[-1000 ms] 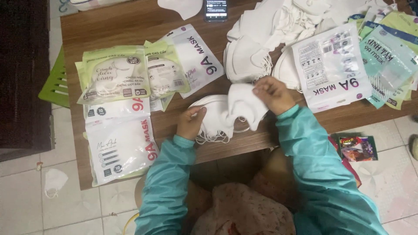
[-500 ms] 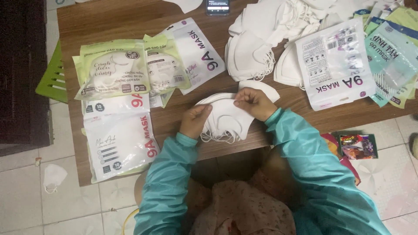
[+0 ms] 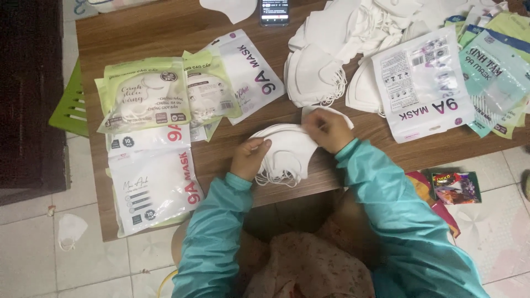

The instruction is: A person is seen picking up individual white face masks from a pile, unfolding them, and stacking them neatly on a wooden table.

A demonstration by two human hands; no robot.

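At the near edge of the wooden counter (image 3: pixel 165 27), both hands work on a small stack of white face masks (image 3: pixel 287 154). The left hand (image 3: pixel 249 159) grips the stack's left end, thumb on top and fingers curled under, so it is closed on the masks. The right hand (image 3: pixel 329 130) sits at the stack's upper right corner, fingers pinched together on the top mask's edge; a little of another white mask shows just beyond its knuckles.

The stack lies between the two hands, its long axis running left to right and tilting up slightly toward the right hand. Thin white ear loops spill off its lower edge, hanging past the counter's rim. Neither hand is nearer than the other: each holds its own end, the left low and toward the body, the right higher and farther out.

Beyond the right hand, well apart, a loose heap of white masks (image 3: pixel 331 66) spreads across the far side. A printed white packet (image 3: pixel 422 83) lies to the right of that heap, with teal packets (image 3: pixel 494 74) at the far right. To the left sit green-topped packets (image 3: pixel 146 94) and, nearer the body, a large white packet (image 3: pixel 152 187). A phone (image 3: pixel 274 11) rests at the far edge. One stray mask (image 3: pixel 70 229) lies on the tiled floor.
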